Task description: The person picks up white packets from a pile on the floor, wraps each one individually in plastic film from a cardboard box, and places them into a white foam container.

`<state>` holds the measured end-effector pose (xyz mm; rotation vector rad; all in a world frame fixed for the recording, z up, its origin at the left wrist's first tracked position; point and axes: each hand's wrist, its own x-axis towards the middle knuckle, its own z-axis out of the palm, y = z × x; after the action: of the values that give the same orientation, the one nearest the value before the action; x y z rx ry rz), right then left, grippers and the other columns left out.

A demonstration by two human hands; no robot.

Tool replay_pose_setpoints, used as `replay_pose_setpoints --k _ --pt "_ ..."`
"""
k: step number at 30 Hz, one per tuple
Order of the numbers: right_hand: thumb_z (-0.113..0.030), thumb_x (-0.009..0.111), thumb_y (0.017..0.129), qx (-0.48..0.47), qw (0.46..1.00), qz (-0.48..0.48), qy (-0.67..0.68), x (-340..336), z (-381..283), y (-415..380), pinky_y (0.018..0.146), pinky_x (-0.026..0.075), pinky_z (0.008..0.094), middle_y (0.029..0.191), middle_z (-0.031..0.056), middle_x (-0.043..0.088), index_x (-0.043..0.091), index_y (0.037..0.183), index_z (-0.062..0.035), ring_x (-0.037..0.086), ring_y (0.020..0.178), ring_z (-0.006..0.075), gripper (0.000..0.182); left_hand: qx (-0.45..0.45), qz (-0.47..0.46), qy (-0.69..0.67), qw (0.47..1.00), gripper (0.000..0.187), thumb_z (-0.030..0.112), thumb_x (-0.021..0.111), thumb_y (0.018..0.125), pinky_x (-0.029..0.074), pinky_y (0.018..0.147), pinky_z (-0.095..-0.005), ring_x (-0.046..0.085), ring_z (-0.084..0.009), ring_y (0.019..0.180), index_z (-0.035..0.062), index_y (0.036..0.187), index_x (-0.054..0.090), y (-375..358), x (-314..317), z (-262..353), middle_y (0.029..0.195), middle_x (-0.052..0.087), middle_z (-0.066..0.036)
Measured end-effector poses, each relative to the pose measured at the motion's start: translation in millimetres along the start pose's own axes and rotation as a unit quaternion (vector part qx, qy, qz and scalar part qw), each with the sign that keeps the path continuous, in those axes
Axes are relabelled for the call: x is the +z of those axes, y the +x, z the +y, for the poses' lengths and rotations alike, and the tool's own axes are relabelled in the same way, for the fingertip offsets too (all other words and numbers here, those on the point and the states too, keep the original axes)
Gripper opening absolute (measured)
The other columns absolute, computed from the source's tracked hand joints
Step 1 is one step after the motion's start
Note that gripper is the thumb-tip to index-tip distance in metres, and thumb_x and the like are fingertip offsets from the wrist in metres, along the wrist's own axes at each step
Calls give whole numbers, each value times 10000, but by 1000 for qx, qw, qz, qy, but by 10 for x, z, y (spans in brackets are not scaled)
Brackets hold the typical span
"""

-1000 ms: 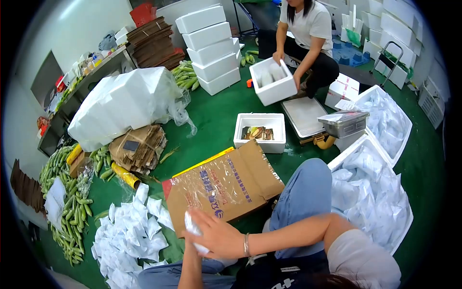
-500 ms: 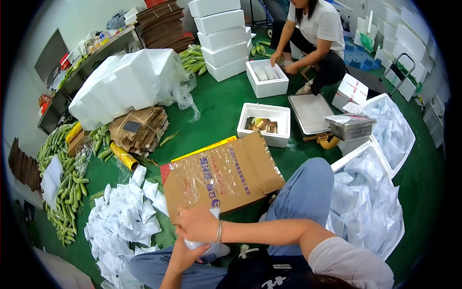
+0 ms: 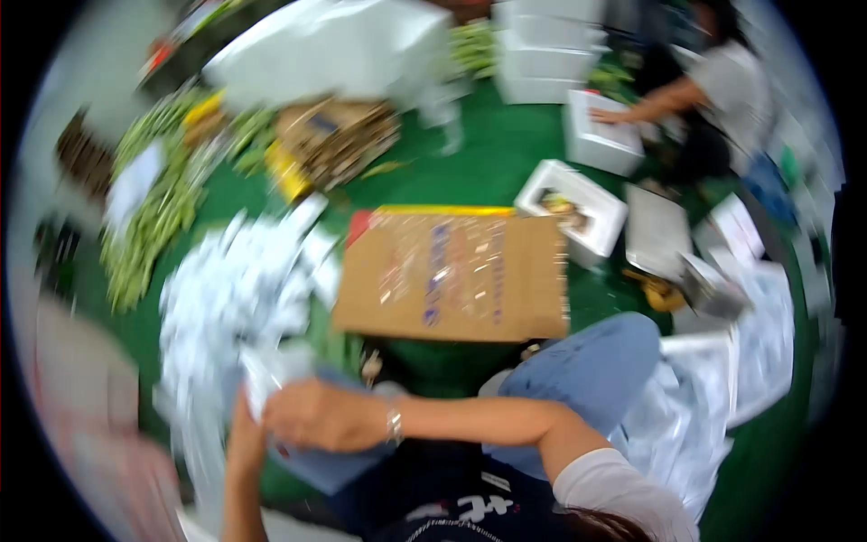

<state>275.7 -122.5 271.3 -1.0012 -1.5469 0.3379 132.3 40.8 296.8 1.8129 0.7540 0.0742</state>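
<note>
Right hand (image 3: 316, 417) and left hand (image 3: 242, 425) clasp a white packet (image 3: 266, 378).

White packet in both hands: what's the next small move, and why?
Probably drop it leftward onto the pile of white packets. Both the right hand and the left hand hold the white packet right beside that pile, though blur hides the grip.

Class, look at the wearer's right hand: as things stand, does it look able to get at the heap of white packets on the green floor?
Probably yes. The right hand sits just beside the heap of white packets, with nothing visible between them, though the picture is badly blurred.
</note>
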Motion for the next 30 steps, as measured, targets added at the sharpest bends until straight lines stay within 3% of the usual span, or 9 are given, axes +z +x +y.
replay_pose_setpoints --k 4,6,9,12,16,21,22,25,30 --pt "-193 603 854 147 984 92 -43 -497 45 -131 756 500 365 896 99 658 677 909 -42 623 834 279 177 26 441 100 891 609 193 635 868 473 445 -222 632 -178 791 49 1389 357 -1054 -889 305 1134 572 -134" --pt "-149 575 895 341 927 158 18 -824 265 -176 752 491 308 870 66 669 667 894 -3 627 832 175 172 -4 607 341 718 653 304 635 874 523 621 -396 645 -285 812 51 1396 335 -1955 -1740 -216 1141 587 -195" --pt "-141 552 917 338 891 304 7 -1214 740 -390 755 483 253 858 65 684 663 918 22 640 820 142 197 -174 711 505 457 723 463 564 891 463 801 -542 631 -442 887 119 1441 244 -3229 -1929 -631 1068 617 -288" --pt "-143 541 927 367 873 320 38 -1337 960 -538 738 479 242 858 66 680 658 922 19 640 826 131 200 -454 643 464 407 693 453 494 920 481 773 -535 627 -445 900 219 1471 146 -4098 -1661 -1061 1020 647 -259" --pt "-161 544 933 421 854 303 36 -1250 1096 -674 744 481 254 866 65 678 652 938 9 640 816 141 201 -608 478 414 479 648 410 544 902 489 827 -505 618 -411 977 152 1443 297 -4227 -1293 -1834 1093 636 -227" --pt "-148 549 927 448 854 263 8 -1078 1260 -770 728 473 246 857 69 674 649 925 22 635 807 132 197 -140 587 468 646 483 137 647 824 371 1006 -404 486 -329 1183 5 1264 498 -1852 -1670 -1682 1220 549 -188" --pt "-146 550 926 466 850 246 -14 -1054 1253 -794 723 468 240 856 69 673 647 925 24 633 810 129 196 -120 525 362 761 465 168 653 816 389 988 -402 503 -322 1166 3 1230 519 -1203 -1652 -1458 1223 548 -191" --pt "-139 550 922 524 818 231 -57 -998 1278 -950 699 452 227 822 62 654 635 899 27 612 781 121 188 -39 390 369 842 585 343 710 764 421 940 -419 536 -359 1099 -8 1192 521 625 -1549 -2359 1159 569 -215" --pt "-110 553 914 573 775 237 -121 -1056 1463 -1591 693 472 264 737 59 617 603 831 36 592 708 136 175 -296 330 324 836 1108 639 677 691 396 996 -441 485 -414 1182 -122 1380 259 2683 -1364 -3403 1289 471 -309"
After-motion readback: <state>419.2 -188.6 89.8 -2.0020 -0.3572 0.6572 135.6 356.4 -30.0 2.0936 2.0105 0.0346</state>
